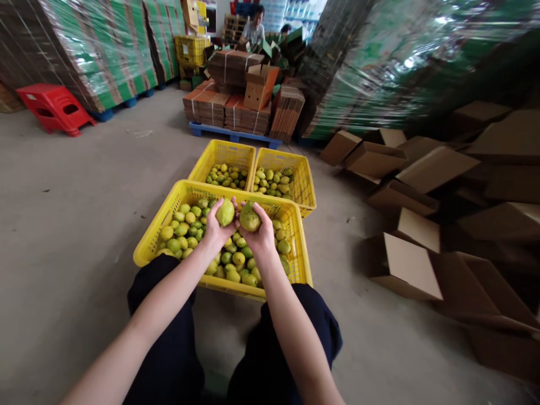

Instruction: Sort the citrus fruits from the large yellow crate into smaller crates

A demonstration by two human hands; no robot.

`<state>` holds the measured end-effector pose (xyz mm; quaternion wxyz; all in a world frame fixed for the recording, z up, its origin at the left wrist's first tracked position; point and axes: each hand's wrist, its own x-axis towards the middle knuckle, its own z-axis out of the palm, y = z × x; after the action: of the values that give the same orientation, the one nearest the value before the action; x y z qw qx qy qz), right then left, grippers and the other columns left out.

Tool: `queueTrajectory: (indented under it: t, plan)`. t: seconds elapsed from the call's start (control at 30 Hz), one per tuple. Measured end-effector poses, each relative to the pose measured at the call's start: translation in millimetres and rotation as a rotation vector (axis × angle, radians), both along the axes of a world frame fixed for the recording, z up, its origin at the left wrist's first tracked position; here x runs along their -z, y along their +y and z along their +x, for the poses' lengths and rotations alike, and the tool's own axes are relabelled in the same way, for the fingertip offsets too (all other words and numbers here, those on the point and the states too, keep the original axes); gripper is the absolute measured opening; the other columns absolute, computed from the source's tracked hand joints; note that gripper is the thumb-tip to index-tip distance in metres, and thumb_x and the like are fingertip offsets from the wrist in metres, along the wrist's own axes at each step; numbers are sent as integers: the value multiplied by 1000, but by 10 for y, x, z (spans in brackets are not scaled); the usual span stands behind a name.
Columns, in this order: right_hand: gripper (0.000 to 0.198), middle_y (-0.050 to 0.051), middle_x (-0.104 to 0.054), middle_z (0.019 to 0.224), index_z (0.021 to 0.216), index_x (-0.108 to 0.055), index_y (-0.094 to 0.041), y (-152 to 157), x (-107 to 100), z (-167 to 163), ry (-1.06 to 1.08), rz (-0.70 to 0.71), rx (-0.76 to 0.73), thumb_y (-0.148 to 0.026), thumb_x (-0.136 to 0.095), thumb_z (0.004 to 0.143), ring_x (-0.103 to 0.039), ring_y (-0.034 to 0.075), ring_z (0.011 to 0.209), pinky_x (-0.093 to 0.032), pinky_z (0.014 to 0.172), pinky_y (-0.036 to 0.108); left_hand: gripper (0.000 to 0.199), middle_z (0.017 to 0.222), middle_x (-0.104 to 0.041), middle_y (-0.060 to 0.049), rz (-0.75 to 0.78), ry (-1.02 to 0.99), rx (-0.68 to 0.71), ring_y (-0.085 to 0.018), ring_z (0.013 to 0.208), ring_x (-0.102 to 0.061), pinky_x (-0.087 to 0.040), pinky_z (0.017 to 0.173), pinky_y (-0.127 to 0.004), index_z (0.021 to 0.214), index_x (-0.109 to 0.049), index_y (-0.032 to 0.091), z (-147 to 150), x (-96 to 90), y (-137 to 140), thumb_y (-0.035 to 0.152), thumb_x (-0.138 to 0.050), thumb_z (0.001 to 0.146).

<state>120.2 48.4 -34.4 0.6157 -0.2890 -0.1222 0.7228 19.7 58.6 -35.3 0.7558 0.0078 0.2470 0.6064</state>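
Note:
My left hand point(217, 229) is closed round a yellow-green lemon point(225, 212). Close beside it, my right hand point(262, 232) grips a darker, blotched green lemon point(250, 217). Both hands are held together above a large yellow crate point(162, 212), which stands between my knees and holds many yellow and green lemons point(181, 229). Beyond it, two smaller yellow crates stand side by side: the left crate point(202, 163) and the right crate point(307, 179) each have lemons in the bottom.
Open cardboard boxes point(409, 264) lie heaped on the right. Flattened cartons point(211, 107) are stacked on a blue pallet point(230, 134) ahead. A red stool point(54, 107) stands at left near wrapped green pallet loads point(105, 56). A person point(253, 31) is at the back.

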Motion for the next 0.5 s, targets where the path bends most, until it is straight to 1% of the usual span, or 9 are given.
queueTrajectory:
  t: [0.03, 0.1, 0.17, 0.23, 0.27, 0.33, 0.4, 0.43, 0.5]
  plan:
    - [9, -5, -69, 73, 82, -60, -21, -12, -34, 12, -23, 42, 14, -20, -68, 78, -64, 11, 60, -55, 57, 22, 18, 66, -66, -3, 24, -1, -10, -13, 53, -59, -46, 51, -23, 86, -66, 13, -9, -13, 2, 28, -58, 82]
    - [12, -8, -66, 70, 82, -60, -22, -29, -93, 43, -66, 120, 37, -17, -69, 76, -62, 9, 58, -52, 54, 20, 19, 67, -66, -4, 41, 6, -50, -13, 57, -61, -47, 54, -23, 84, -66, 13, -27, -28, 5, 29, -57, 82]
    - [9, -8, -66, 68, 82, -61, -22, -31, -126, 75, -88, 132, 32, -17, -67, 77, -61, 10, 55, -49, 49, 20, 21, 64, -63, -3, 36, 1, -66, -13, 56, -59, -47, 54, -22, 82, -66, 14, -41, -37, 7, 32, -54, 83]
    - [2, -6, -68, 69, 81, -63, -21, -14, -129, 99, -68, 62, 58, -20, -65, 80, -62, 11, 55, -50, 49, 21, 28, 63, -62, -4, 18, -32, -21, -14, 55, -58, -48, 53, -23, 86, -67, 13, -47, -49, 7, 35, -50, 86]
    - [3, -4, -70, 69, 80, -64, -20, 0, -121, 106, -47, 19, 81, -22, -63, 82, -63, 12, 56, -51, 51, 22, 31, 65, -63, -5, 4, -60, 1, -14, 56, -59, -48, 53, -23, 90, -67, 13, -47, -58, 8, 36, -47, 88]
    - [15, -1, -72, 69, 81, -66, -17, 35, -100, 112, -11, -45, 104, -28, -59, 88, -67, 14, 60, -55, 56, 24, 36, 72, -67, -7, -24, -107, 18, -14, 59, -62, -50, 54, -22, 101, -68, 12, -42, -78, 13, 32, -40, 93]
    - [26, 3, -74, 70, 83, -67, -15, 67, -83, 111, 0, -82, 75, -34, -52, 94, -69, 16, 63, -56, 58, 27, 39, 80, -70, -7, -43, -125, 17, -14, 63, -65, -53, 57, -22, 112, -67, 14, -37, -100, 24, 25, -33, 97]
    - [30, 5, -74, 72, 84, -68, -15, 79, -80, 110, -2, -99, 61, -35, -49, 96, -70, 17, 64, -57, 58, 27, 41, 84, -72, -6, -43, -124, 19, -14, 67, -67, -54, 60, -22, 117, -66, 16, -36, -111, 31, 21, -30, 98]
    - [30, 4, -75, 73, 85, -67, -15, 91, -86, 112, -17, -135, 77, -33, -47, 98, -70, 17, 63, -58, 58, 28, 41, 91, -73, -5, -33, -113, 23, -15, 73, -69, -57, 67, -25, 124, -63, 20, -42, -133, 42, 19, -31, 99]
